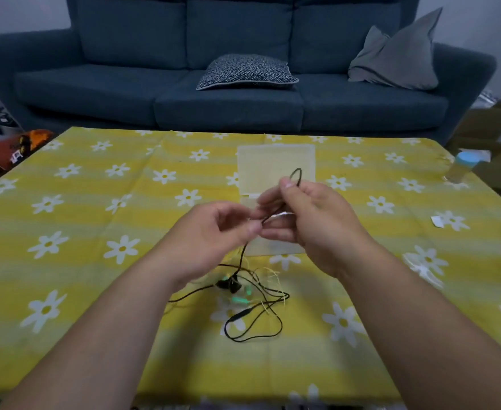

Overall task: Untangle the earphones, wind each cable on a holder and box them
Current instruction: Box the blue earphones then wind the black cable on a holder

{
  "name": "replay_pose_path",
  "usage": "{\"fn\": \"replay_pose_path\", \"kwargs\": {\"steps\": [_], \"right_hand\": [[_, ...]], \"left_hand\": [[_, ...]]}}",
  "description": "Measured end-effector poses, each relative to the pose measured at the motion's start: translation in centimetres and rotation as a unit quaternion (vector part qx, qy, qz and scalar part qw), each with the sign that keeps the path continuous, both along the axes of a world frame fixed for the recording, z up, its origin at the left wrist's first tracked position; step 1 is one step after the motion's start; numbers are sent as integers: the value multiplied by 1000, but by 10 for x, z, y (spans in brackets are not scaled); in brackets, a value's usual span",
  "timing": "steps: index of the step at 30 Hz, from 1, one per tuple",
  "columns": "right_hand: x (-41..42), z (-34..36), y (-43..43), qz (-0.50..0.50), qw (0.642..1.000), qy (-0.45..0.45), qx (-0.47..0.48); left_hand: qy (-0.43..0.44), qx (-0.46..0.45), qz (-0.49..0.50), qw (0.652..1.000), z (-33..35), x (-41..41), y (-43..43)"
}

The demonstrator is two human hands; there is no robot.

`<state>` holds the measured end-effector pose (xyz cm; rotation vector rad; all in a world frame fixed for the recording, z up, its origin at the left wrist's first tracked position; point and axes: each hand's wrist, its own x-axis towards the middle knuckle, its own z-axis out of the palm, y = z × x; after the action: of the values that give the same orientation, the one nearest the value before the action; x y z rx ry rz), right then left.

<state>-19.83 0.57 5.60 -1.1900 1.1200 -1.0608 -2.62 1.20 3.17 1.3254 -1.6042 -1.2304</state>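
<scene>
We see a black earphone cable [300,174] held up in both hands, just above the near half of a clear plastic box [276,161] that lies flat on the table. The right hand [311,223] pinches the cable between thumb and forefinger, and a small loop stands up over the middle of the box. The left hand [211,232], just left of the box's near edge, closes thumb and fingertips on the same cable lower down, though blur hides the exact grip. A small white piece [281,215] shows between the hands; we cannot tell what it is.

From the left hand the cable drops to a loose tangle nearer to us than the box, with black earbuds [228,284], a glowing green spot [239,299] and pale yellow strands [273,276].

The box sits on a yellow tablecloth [80,220] printed with white daisies. Far to the right of the box stands a blue-capped bottle [462,167]. Beyond the box is a dark blue sofa [125,84] with a patterned cushion [246,72].
</scene>
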Motion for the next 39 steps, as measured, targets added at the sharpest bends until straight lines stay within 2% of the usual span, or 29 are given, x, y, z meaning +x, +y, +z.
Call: {"fn": "replay_pose_path", "kwargs": {"steps": [2, 4, 9, 11, 13, 15, 16, 17, 19, 22, 25, 26, 27, 29, 31, 33, 35, 39], "right_hand": [[-8, 7, 4, -51, 996, -69, -3], [-18, 13, 8, -102, 988, -119, -9], [-50, 26, 15, -195, 966, -167, -29], [-66, 27, 19, -230, 968, -103, -19], [-84, 24, 21, -241, 970, 25, 14], [-103, 19, 23, -194, 953, 229, 47], [-112, 17, 24, -145, 925, 347, 62], [-117, 16, 25, -84, 885, 451, 80], [-120, 13, 30, 32, 805, 580, 123], [-116, 3, 30, 119, 739, 643, 161], [-105, -4, 24, 116, 689, 707, 112], [-100, -6, 23, 104, 690, 712, 80], [-93, -9, 21, 96, 710, 696, 48], [-78, -16, 20, 115, 778, 618, 4], [-59, -23, 24, 177, 823, 540, -18], [-42, -28, 30, 242, 827, 507, -13], [-30, -36, 34, 278, 830, 482, 17], [-20, -39, 37, 299, 876, 363, 112]], "left_hand": [[-97, 4, -54, 994, -6, 0, 5], [-205, -19, -66, 976, -11, 2, 5], [-372, -34, -66, 925, -17, 5, 6], [-403, -16, -69, 912, -17, 5, 8], [-437, -12, -49, 898, -16, 4, 7], [-459, -30, -11, 888, -14, 4, 5], [-456, -44, 4, 889, -12, 3, 4], [-445, -61, 15, 893, -11, 3, 2], [-410, -102, 25, 906, -8, 2, 0], [-356, -146, 43, 922, -4, -4, -3], [-289, -187, 68, 936, -3, -10, -5], [-252, -186, 82, 946, -2, -11, -5], [-205, -172, 99, 959, -1, -13, -5], [-94, -119, 124, 981, 1, -16, -5], [38, -47, 152, 987, 5, -19, -6], [195, 18, 169, 966, 10, -19, -9], [302, 55, 163, 937, 13, -16, -11], [378, 68, 154, 910, 18, -6, -8]]}}
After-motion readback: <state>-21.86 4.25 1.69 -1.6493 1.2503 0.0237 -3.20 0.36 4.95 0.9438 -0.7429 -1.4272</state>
